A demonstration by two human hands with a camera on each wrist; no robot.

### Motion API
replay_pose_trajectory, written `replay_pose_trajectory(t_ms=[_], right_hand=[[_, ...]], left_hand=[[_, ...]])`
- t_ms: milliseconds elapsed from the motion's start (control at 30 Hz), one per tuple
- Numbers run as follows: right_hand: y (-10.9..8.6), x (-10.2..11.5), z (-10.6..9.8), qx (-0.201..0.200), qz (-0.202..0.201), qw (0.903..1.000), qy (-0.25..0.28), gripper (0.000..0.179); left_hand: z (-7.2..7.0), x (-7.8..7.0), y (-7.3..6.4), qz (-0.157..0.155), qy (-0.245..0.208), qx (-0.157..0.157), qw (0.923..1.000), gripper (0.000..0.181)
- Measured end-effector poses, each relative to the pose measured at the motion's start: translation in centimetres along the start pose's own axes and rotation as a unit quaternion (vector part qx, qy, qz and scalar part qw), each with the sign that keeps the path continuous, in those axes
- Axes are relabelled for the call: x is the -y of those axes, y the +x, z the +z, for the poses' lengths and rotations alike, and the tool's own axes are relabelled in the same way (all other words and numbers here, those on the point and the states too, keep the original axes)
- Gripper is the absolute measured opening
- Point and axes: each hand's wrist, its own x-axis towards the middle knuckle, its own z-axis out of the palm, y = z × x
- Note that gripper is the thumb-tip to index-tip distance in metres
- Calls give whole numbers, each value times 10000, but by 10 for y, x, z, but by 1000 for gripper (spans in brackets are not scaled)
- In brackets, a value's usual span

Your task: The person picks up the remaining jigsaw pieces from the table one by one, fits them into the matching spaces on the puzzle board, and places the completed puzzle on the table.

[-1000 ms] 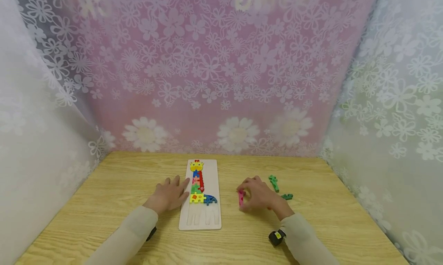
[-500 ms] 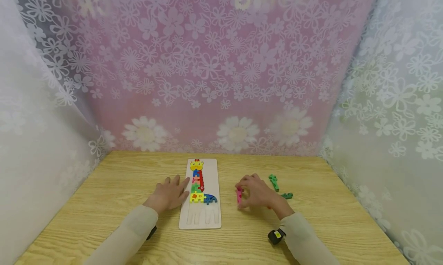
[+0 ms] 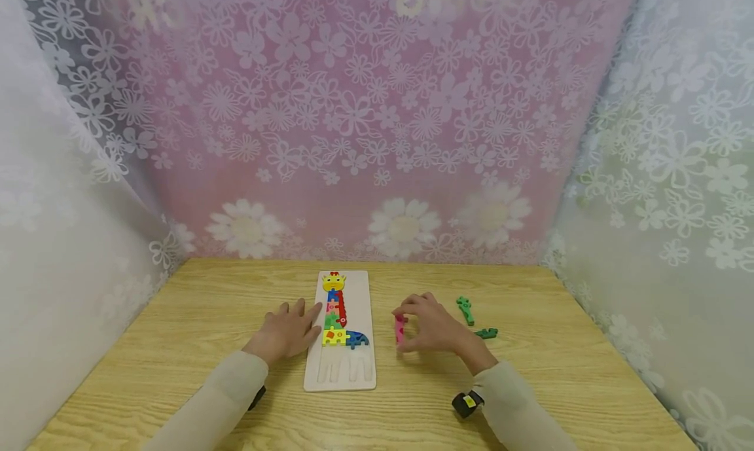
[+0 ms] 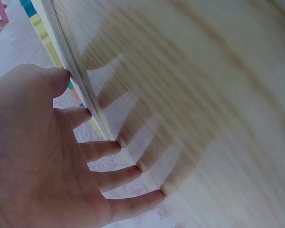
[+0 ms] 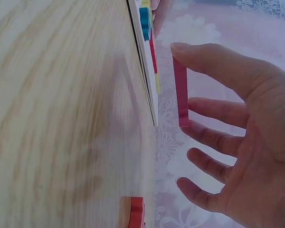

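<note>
My right hand (image 3: 432,326) pinches a long pink puzzle piece (image 3: 400,331) between thumb and fingertips. The right wrist view shows this piece (image 5: 181,90) held above the table, on edge. To its left lies a white puzzle board (image 3: 358,294) bearing a giraffe of joined pieces: a yellow head (image 3: 334,281), a coloured neck, a yellow body piece (image 3: 334,338) and a blue rump piece (image 3: 357,339). Bare leg recesses show below them. My left hand (image 3: 285,330) lies with spread fingers at the board's left edge, its thumb and index finger touching it.
Two loose green puzzle pieces, one upright (image 3: 465,311) and one sideways (image 3: 486,334), lie right of my right hand. A red piece (image 5: 137,212) on the table shows in the right wrist view; my right hand hides it from the head view. Patterned curtains surround the wooden table (image 3: 235,425).
My right hand has moved slightly left and up with the pink puzzle piece, closer to the board. The left hand and the board have stayed in place.
</note>
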Motion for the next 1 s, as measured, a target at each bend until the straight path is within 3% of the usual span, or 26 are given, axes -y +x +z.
replay_pose_trajectory(t_ms=[500, 1000], right_hand=[[6, 12, 8, 51, -195, 9998, 87, 63], [17, 35, 17, 407, -233, 9989, 23, 62]], left_hand=[[1, 1, 0, -13, 42, -46, 10000, 60], [-1, -2, -1, -21, -84, -33, 10000, 60]])
